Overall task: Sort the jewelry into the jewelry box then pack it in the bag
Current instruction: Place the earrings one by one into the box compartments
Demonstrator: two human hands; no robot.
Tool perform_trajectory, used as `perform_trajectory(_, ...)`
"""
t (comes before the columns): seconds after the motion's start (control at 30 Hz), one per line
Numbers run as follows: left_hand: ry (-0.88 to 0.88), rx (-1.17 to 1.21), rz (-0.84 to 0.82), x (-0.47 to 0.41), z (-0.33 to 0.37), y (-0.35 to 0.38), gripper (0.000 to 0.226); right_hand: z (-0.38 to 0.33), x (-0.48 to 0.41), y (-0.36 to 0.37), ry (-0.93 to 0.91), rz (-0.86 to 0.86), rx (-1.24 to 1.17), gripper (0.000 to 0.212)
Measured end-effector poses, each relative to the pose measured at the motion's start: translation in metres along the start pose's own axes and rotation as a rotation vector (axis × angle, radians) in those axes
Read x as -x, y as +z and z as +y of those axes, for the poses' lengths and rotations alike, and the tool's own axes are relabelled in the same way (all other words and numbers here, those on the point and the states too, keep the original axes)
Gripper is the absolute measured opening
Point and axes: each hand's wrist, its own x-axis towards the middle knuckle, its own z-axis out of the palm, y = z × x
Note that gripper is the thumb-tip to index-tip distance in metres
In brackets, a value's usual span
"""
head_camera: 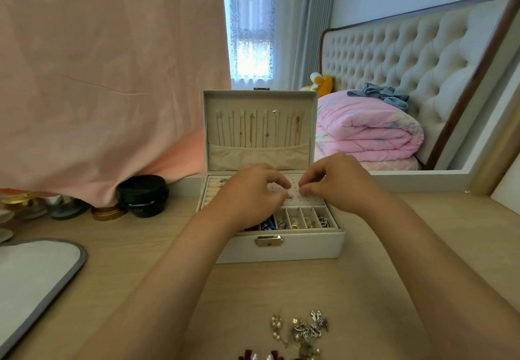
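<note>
Small silver earring [289, 196] sits right at the left hand's [253, 190] thumb tip. Thumb and forefinger curl in on it in what looks like a pinch, down on the holed pad [309, 195] inside the open box [281, 250]. The right hand [334, 183] is just beside that pinch, fingertips [302, 190] bunched tight, on a backing or on nothing, too small to tell. The trick here, I'd say: hold the post straight over one hole, press gently, no twisting, and let the other hand steady things. Nearer the person from the pinch, slim compartments [302, 220] hold small pieces; behind it the lid [260, 100] stands upright with necklaces [251, 129] hanging. Well nearer still, the loose pile [302, 331] lies on the desk [394, 275], its lowest pieces cut off by the frame. The left hand hides the pad's left part. Far left of the pinch, a grey-edged sheet [36, 275] may be the bag; can't say.
</note>
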Motion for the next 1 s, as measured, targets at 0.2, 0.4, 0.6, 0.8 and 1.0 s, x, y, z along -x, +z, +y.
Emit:
perform_trajectory(0.2, 0.098, -0.109, -0.036, 0.0008, -0.0009, 0.0046, 0.029, -0.0044, 0.0034, 0.0019, -0.039, -0.010, 0.118, 0.006)
perform_trajectory(0.4, 0.121, -0.170, -0.040, 0.0026, -0.0018, 0.0061, 0.029, -0.0042, 0.0035, 0.0044, -0.053, -0.004, 0.177, 0.006)
perform_trajectory(0.6, 0.126, -0.191, -0.044, 0.0035, -0.0007, 0.0059, 0.031, -0.0051, 0.0053, -0.0018, -0.058, -0.134, 0.151, 0.017)
perform_trajectory(0.8, 0.129, -0.198, -0.039, 0.0043, 0.0009, 0.0054, 0.032, -0.0022, 0.0032, -0.0021, -0.064, -0.135, 0.112, 0.026)
perform_trajectory(1.0, 0.124, -0.183, -0.041, 0.0046, 0.0003, 0.0061, 0.032, -0.0014, 0.0034, -0.0020, -0.081, -0.142, 0.110, 0.022)
